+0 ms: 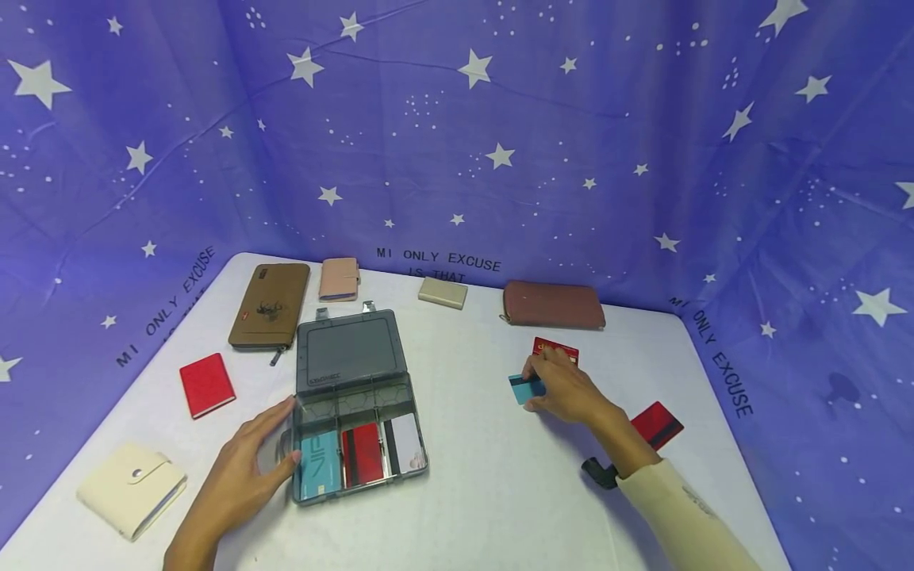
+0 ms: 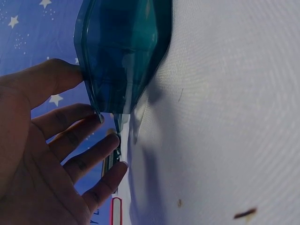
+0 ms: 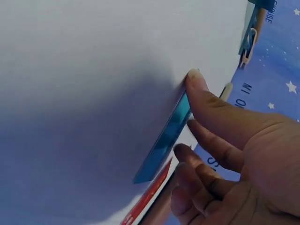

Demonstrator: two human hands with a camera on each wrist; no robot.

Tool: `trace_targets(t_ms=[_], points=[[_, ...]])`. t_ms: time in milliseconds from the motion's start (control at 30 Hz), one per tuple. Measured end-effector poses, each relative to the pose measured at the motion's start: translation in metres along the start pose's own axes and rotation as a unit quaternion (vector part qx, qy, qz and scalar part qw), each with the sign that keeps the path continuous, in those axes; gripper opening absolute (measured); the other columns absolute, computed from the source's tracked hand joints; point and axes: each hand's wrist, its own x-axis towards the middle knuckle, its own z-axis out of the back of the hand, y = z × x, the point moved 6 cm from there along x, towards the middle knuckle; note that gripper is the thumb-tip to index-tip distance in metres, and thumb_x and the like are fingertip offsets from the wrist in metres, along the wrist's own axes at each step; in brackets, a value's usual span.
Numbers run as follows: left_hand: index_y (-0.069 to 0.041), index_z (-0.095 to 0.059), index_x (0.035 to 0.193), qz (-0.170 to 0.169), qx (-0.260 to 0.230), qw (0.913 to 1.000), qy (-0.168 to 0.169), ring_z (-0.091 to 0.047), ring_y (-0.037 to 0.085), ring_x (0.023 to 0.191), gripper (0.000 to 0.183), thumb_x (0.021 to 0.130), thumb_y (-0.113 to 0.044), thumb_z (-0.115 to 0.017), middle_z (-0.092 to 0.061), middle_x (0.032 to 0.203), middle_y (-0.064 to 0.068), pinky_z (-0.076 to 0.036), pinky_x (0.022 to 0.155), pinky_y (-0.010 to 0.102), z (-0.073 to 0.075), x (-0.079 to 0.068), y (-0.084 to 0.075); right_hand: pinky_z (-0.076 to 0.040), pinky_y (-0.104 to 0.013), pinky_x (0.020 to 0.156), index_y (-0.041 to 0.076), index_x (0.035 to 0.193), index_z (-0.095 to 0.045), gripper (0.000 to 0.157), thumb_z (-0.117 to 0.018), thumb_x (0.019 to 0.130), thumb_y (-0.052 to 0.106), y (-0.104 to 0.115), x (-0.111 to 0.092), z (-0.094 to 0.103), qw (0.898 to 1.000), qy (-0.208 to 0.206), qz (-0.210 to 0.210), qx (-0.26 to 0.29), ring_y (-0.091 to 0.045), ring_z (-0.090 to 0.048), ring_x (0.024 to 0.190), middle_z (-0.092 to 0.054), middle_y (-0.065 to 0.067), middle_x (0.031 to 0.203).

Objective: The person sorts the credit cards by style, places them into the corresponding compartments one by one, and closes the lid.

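Observation:
A grey translucent plastic box lies with its lid folded back. In its front compartments are a light blue card, a red card and a white card, the latter two with dark stripes. My left hand rests at the box's left side, thumb and fingertips touching its edge, fingers loosely extended, also in the left wrist view. On the right, my right hand pinches a blue card by its edges between thumb and fingers. Just behind it lies a red card, partly covered by the hand.
Another red card lies by the right forearm. Along the back are a brown wallet, a pink wallet, a beige case and a reddish-brown wallet. A red booklet and cream wallet lie left.

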Motion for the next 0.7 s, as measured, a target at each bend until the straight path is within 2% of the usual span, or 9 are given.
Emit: trace_targets(t_ms=[133, 267, 400, 500, 633, 700], points=[[-0.016, -0.043, 0.151, 0.002, 0.000, 1.0000, 0.002, -0.040, 0.044, 0.139, 0.076, 0.084, -0.020, -0.078, -0.045, 0.154, 0.011, -0.034, 0.106, 0.069, -0.001, 0.000, 0.000, -0.053, -0.043, 0.078, 0.017, 0.111, -0.061, 0.050, -0.090, 0.071, 0.025, 0.000, 0.004, 0.001, 1.000, 0.004, -0.003, -0.014, -0.026, -0.049, 0.107, -0.056, -0.008, 0.117], [-0.016, -0.043, 0.151, 0.004, 0.000, 1.0000, 0.003, -0.040, 0.043, 0.140, 0.076, 0.084, -0.019, -0.078, -0.045, 0.154, 0.011, -0.034, 0.107, 0.069, -0.002, 0.000, 0.000, -0.047, -0.036, 0.074, 0.017, 0.094, -0.061, 0.041, -0.092, 0.068, 0.025, 0.007, 0.005, -0.001, 0.999, 0.032, 0.005, 0.001, -0.020, -0.050, 0.095, -0.057, -0.002, 0.096], [-0.016, -0.044, 0.151, 0.004, 0.000, 1.0000, 0.005, -0.040, 0.043, 0.140, 0.075, 0.084, -0.019, -0.078, -0.045, 0.154, 0.010, -0.034, 0.107, 0.069, -0.002, -0.001, 0.000, -0.045, -0.028, 0.066, 0.017, 0.084, -0.059, 0.033, -0.089, 0.072, 0.022, 0.031, 0.000, -0.003, 0.995, 0.070, 0.037, 0.058, -0.013, -0.051, 0.077, -0.054, 0.004, 0.077], [-0.016, -0.043, 0.151, 0.002, 0.001, 1.0000, 0.003, -0.040, 0.043, 0.140, 0.076, 0.084, -0.019, -0.078, -0.045, 0.154, 0.011, -0.034, 0.107, 0.069, -0.001, -0.001, -0.001, -0.046, -0.024, 0.059, 0.018, 0.085, -0.060, 0.027, -0.086, 0.077, 0.020, 0.059, -0.006, 0.000, 0.986, 0.095, 0.081, 0.108, -0.011, -0.053, 0.069, -0.055, 0.005, 0.072], [-0.017, -0.043, 0.151, -0.002, 0.000, 1.0000, 0.000, -0.039, 0.044, 0.140, 0.077, 0.084, -0.018, -0.079, -0.045, 0.154, 0.010, -0.034, 0.107, 0.068, 0.000, 0.000, -0.002, -0.048, -0.022, 0.056, 0.022, 0.099, -0.066, 0.024, -0.083, 0.081, 0.020, 0.103, -0.011, 0.005, 0.968, 0.114, 0.142, 0.173, -0.010, -0.055, 0.064, -0.059, 0.005, 0.072], [-0.017, -0.043, 0.151, -0.003, -0.001, 1.0000, -0.002, -0.040, 0.043, 0.140, 0.077, 0.083, -0.017, -0.079, -0.045, 0.154, 0.010, -0.034, 0.107, 0.068, 0.000, 0.000, -0.002, -0.049, -0.022, 0.055, 0.026, 0.104, -0.068, 0.026, -0.082, 0.083, 0.021, 0.122, -0.012, 0.005, 0.958, 0.119, 0.156, 0.211, -0.010, -0.055, 0.061, -0.060, 0.004, 0.074]])
